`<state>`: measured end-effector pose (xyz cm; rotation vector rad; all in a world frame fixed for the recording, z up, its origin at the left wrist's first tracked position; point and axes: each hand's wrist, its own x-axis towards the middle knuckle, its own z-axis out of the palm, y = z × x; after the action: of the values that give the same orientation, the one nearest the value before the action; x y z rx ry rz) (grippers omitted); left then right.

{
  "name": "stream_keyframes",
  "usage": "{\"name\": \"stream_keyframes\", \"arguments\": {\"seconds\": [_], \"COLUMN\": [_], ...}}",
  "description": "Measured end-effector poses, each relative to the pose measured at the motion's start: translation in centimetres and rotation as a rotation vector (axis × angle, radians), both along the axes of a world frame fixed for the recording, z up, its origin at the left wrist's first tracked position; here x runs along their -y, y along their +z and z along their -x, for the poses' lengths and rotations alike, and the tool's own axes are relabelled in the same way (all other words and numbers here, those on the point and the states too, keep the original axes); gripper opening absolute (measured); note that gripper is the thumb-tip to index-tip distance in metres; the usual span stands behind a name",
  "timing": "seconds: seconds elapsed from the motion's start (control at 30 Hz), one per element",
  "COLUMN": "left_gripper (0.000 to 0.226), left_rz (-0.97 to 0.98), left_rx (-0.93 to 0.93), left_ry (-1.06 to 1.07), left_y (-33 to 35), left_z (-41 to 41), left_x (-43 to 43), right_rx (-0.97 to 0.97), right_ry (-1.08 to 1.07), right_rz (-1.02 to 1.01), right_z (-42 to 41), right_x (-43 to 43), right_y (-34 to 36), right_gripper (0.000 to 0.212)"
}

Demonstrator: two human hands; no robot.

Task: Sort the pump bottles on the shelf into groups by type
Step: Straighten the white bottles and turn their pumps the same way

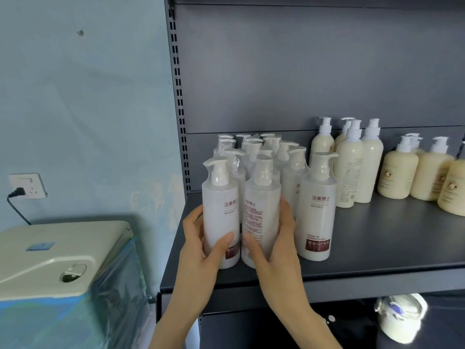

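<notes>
The left white translucent pump bottle [221,212] and the right white translucent pump bottle [261,210] stand upright, long axes vertical, at the near left of the dark grey metal shelf [377,248]. The left one shows its front label, spout pointing left; the right one shows its back print. The left hand [201,248] wraps the first, the right hand [279,248] the second. Better to twist the right one label-forward, kept upright, close against the matching white bottles [264,147] behind.

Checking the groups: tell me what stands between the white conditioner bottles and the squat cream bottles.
A cluster of tall cream pump bottles stands there, in the head view.
</notes>
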<state>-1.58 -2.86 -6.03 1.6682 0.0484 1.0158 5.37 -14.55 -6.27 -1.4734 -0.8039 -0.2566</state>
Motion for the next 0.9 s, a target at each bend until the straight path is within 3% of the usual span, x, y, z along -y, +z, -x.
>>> {"name": "stream_keyframes", "arguments": {"seconds": [0.17, 0.33, 0.47, 0.7, 0.9], "left_gripper": [0.056, 0.056, 0.054, 0.055, 0.054], "left_rz": [0.000, 0.002, 0.009, -0.003, -0.009], "left_rx": [0.004, 0.016, 0.026, 0.015, 0.012], "left_ry": [-0.006, -0.005, -0.012, -0.019, -0.027], "left_y": [-0.1, -0.1, -0.1, -0.1, 0.1], "left_z": [-0.1, -0.1, -0.1, -0.1, 0.1], "left_x": [0.0, 0.2, 0.3, 0.2, 0.4], "right_rx": [-0.010, 0.062, 0.012, -0.039, -0.008], "right_ry": [0.023, -0.122, -0.267, 0.057, -0.187], "right_rz": [-0.013, 0.012, 0.012, -0.077, 0.015], "right_z": [-0.1, 0.5, 0.1, 0.3, 0.9], "right_x": [0.3, 0.2, -0.6, 1.0, -0.3], "right_y": [0.0, -0.2, 0.5, 0.0, 0.7], "right_gripper": [0.074, 0.065, 0.080, 0.064, 0.078]}}
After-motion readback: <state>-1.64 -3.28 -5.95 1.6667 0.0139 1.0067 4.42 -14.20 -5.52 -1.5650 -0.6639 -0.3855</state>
